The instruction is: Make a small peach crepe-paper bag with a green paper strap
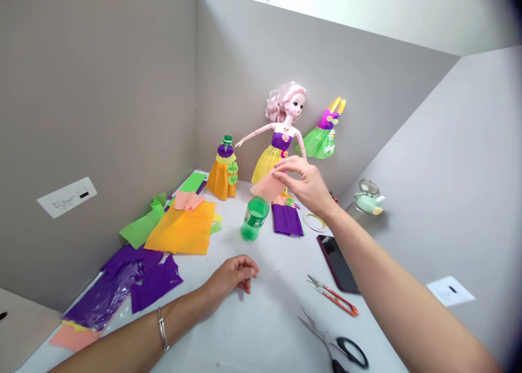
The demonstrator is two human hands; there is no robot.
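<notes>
Your R hand (304, 181) has a peach piece (266, 188) in a narrow pinch btwn thumb & fingers at its upper corner, the free part sticking out over the rim of the green cup (254, 219); can't tell if they touch. Your L hand (233, 276) is on your side of the cup, low over the table (261, 324), fingers loosely curled; can't tell if anything's tucked under them. For this hold, go light on the pinch & stay near the corner so the sheet doesn't crease. L hand would do well steadying the cup, which looks light & prob tips easily. Mind the rim too, it could snag thin stuff. Looks-wise, the peach piece is pale, flat, matte, approx 4-sided, & seems to hold its shape w/o much droop. The cup's see-thru green plastic, upright, open-topped, w/ a darker band round it & a bumpy base, like a cut-off bottle bottom. Farther out: purple-skirted outfit (287, 221) just R of the cup, doll (281, 140) behind & R, orange-skirted figure (221, 178) behind & L, orange sheet (185, 235) to its L, snips (336, 298) & scissors (327, 337) R of it on your side.
</notes>
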